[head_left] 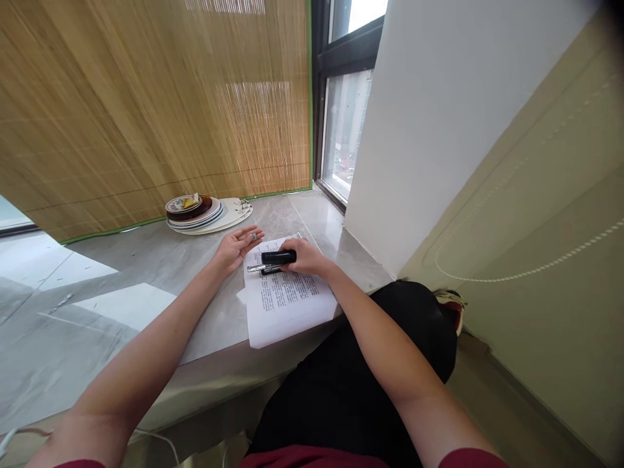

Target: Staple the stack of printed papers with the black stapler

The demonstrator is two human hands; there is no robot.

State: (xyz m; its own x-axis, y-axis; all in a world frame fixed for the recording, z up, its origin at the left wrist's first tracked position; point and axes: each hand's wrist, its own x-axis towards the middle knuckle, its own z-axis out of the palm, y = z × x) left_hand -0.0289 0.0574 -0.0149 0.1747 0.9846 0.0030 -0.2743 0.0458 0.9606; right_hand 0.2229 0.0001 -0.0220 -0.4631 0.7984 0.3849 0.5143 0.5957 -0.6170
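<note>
A stack of printed paper sheets [285, 302] lies on the grey stone sill [146, 273], its near edge hanging a little over the front. My right hand [305, 257] rests on top of the far end of the sheets, fingers closed on a black stapler [275, 259] with a silver base that points left. My left hand [238, 246] lies palm up just left of the paper's far corner, fingers spread, with a ring on one finger and nothing in it.
A pile of plates [207, 211] stands at the back of the sill under a bamboo blind [156, 104]. A window [344, 123] and a white wall [439, 130] close off the right. My dark-clothed lap [351, 383] is below the sill's edge.
</note>
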